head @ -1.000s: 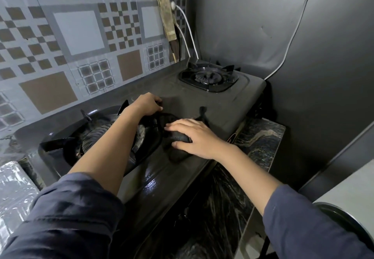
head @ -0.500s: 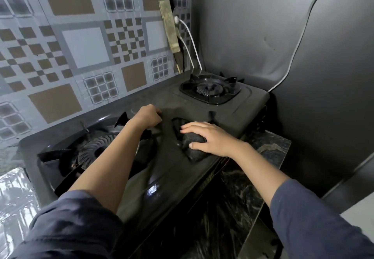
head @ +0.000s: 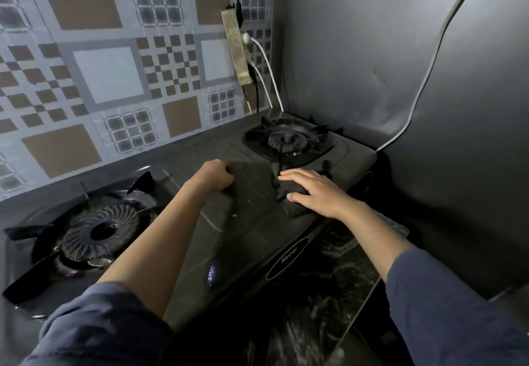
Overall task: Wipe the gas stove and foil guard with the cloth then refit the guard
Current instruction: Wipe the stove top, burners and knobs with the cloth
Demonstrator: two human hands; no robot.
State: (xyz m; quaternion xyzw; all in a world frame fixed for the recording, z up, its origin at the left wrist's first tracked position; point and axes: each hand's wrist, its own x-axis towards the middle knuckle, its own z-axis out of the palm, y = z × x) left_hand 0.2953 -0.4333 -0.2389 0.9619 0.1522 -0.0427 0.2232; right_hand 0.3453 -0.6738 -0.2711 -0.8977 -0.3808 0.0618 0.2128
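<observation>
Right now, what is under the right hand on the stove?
A dark cloth lies bunched under the right hand, pressed on the stove top between the two burners. The hand covers most of the cloth, and the stove surface beneath is hidden.

Black two-burner gas stove (head: 243, 236), dark cloth (head: 289, 194) bunched on its centre

Dim and grey throughout, lit softly from above and left of the hands. Small white glare on the gas stove (head: 212, 272) near the left forearm. Motion blur beneath both wrists. Wide-angle bending at edges; deep shadow right of the hands.
</observation>
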